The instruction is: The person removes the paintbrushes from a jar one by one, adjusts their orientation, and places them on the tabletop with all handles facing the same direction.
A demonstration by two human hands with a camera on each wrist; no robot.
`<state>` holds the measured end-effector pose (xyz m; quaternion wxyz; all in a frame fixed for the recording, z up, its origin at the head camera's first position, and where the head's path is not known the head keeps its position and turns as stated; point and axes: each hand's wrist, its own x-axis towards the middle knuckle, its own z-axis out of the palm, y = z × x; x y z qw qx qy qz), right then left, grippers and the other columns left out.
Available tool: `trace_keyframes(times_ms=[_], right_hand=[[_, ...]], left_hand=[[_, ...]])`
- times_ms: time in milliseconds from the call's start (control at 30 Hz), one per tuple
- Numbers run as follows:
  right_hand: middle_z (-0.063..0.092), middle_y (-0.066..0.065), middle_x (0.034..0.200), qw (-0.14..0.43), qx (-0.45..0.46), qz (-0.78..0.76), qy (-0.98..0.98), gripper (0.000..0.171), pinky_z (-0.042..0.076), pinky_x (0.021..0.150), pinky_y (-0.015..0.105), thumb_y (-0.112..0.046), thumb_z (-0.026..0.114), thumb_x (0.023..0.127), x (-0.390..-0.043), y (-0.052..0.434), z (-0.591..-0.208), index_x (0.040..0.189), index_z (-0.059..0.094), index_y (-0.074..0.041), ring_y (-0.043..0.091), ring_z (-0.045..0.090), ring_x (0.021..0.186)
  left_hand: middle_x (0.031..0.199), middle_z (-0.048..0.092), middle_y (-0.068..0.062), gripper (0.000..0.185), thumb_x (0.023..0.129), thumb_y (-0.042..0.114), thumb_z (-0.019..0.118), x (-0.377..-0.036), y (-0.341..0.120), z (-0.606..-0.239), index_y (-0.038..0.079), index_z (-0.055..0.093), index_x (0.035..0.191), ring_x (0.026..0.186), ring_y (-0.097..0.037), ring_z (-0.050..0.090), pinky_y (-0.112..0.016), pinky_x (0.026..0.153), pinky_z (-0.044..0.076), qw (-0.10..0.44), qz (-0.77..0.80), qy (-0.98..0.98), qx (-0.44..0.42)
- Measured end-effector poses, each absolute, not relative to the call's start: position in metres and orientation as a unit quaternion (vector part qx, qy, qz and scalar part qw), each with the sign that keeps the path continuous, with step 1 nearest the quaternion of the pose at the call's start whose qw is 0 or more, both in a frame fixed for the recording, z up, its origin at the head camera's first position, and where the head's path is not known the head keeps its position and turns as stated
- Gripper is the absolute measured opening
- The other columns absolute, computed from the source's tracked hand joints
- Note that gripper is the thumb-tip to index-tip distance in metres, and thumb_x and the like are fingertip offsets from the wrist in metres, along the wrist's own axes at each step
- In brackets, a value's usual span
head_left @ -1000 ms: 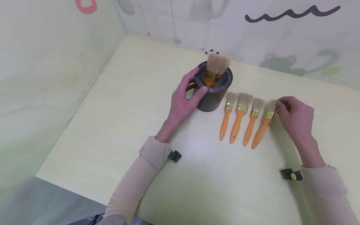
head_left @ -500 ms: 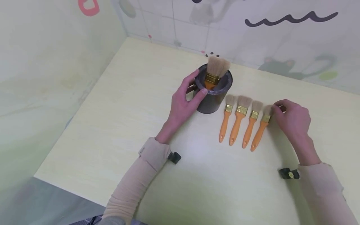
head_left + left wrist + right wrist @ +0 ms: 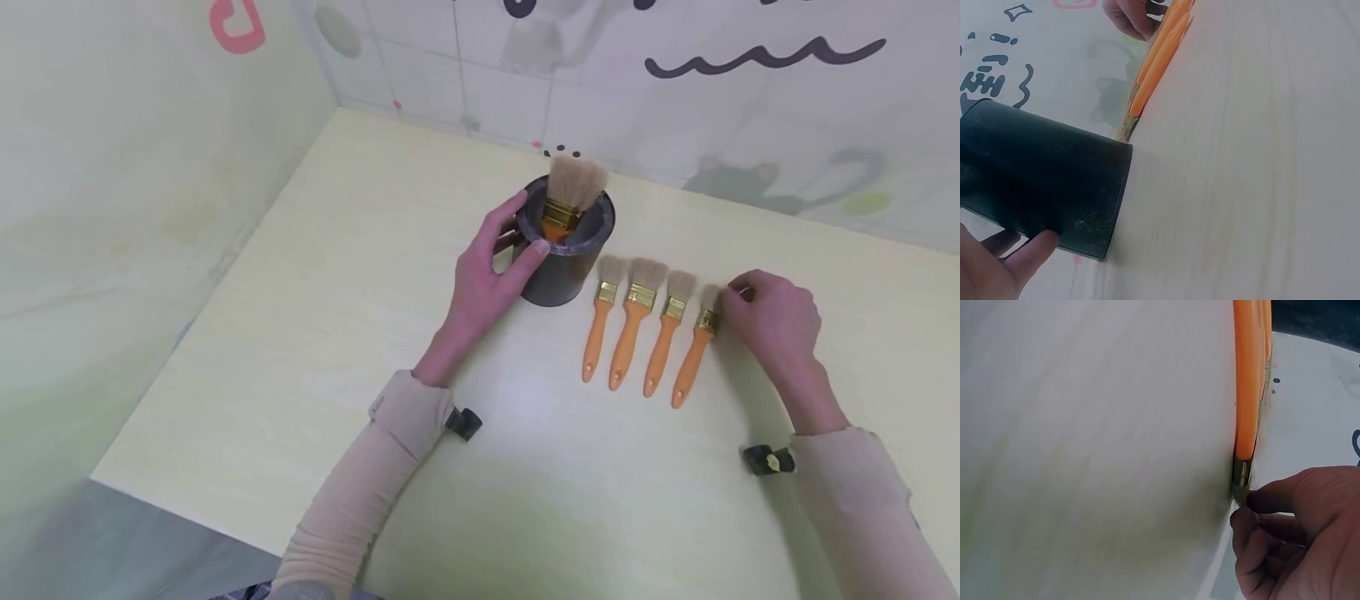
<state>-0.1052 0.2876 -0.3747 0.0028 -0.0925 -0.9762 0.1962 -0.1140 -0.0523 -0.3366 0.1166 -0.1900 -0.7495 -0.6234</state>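
Note:
A dark cylindrical pot (image 3: 562,271) stands on the pale table (image 3: 337,292) with one orange-handled brush (image 3: 572,187) upright in it, bristles up. My left hand (image 3: 517,237) grips the pot's left side, thumb on the rim. To the right of the pot, several more orange brushes (image 3: 633,321) lie in a row, bristles away from me. My right hand (image 3: 731,300) pinches the bristle end of the rightmost brush (image 3: 692,358). The right wrist view shows my fingers (image 3: 1254,503) at its brass ferrule (image 3: 1240,474). In the left wrist view the pot (image 3: 1047,175) is close, with my thumb (image 3: 1029,253) against it.
A wall (image 3: 112,167) bounds the table on the left, and a tiled wall with cartoon drawings (image 3: 675,92) runs along the back. The table's front edge (image 3: 225,517) is at the lower left. Small black wrist cameras sit at both cuffs.
My right hand has shifted the rightmost brush's head leftward, so it now lies closer to and more parallel with the row. My left hand stays on the pot.

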Motion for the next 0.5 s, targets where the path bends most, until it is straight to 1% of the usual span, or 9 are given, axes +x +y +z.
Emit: trace_keyframes(times_ms=[100,167,200,333,433,500], right_hand=[[0.067,0.024,0.097,-0.011,-0.092,0.199,-0.976,0.036,0.040,0.052,0.037,-0.026,0.050,0.093,-0.105,0.287,-0.375,0.110,0.064,0.003,0.036,0.059,0.076],[0.066,0.026,0.101,-0.020,-0.092,0.201,-0.975,0.041,0.043,0.055,0.041,-0.027,0.049,0.093,-0.105,0.286,-0.375,0.116,0.060,0.005,0.039,0.060,0.079],[0.066,0.028,0.104,-0.026,-0.093,0.202,-0.975,0.044,0.045,0.057,0.044,-0.028,0.047,0.094,-0.105,0.286,-0.375,0.120,0.058,0.005,0.041,0.061,0.082],[0.059,0.032,0.118,-0.048,-0.096,0.204,-0.973,0.056,0.047,0.067,0.056,-0.034,0.044,0.096,-0.106,0.284,-0.373,0.135,0.045,0.006,0.048,0.059,0.097],[0.055,0.033,0.124,-0.049,-0.093,0.211,-0.972,0.060,0.047,0.071,0.061,-0.035,0.043,0.096,-0.108,0.281,-0.369,0.140,0.039,0.005,0.050,0.056,0.105],[0.054,0.032,0.126,-0.040,-0.089,0.218,-0.971,0.060,0.046,0.073,0.062,-0.036,0.043,0.096,-0.110,0.278,-0.365,0.141,0.039,0.004,0.048,0.055,0.107]], left_hand=[[0.138,0.052,-0.019,0.054,0.091,0.011,0.061,-0.114,-0.053,-0.336,0.000,0.044,0.141,0.119,-0.033,0.056,-0.049,0.102,0.046,0.114,-0.624,-0.751,-0.185],[0.138,0.053,-0.019,0.054,0.091,0.011,0.061,-0.114,-0.053,-0.336,0.000,0.044,0.141,0.119,-0.033,0.056,-0.049,0.101,0.046,0.116,-0.625,-0.750,-0.185],[0.138,0.053,-0.018,0.053,0.091,0.012,0.061,-0.114,-0.054,-0.337,0.000,0.044,0.141,0.119,-0.032,0.056,-0.049,0.102,0.046,0.114,-0.626,-0.750,-0.184],[0.138,0.053,-0.019,0.054,0.091,0.011,0.062,-0.113,-0.054,-0.337,-0.001,0.044,0.141,0.118,-0.034,0.056,-0.050,0.101,0.047,0.114,-0.624,-0.749,-0.189],[0.137,0.053,-0.019,0.054,0.091,0.011,0.062,-0.113,-0.053,-0.337,-0.001,0.044,0.141,0.118,-0.035,0.056,-0.050,0.101,0.047,0.117,-0.622,-0.750,-0.190],[0.137,0.053,-0.020,0.054,0.091,0.011,0.062,-0.113,-0.053,-0.337,-0.001,0.044,0.141,0.118,-0.035,0.056,-0.050,0.100,0.047,0.119,-0.621,-0.751,-0.191]])
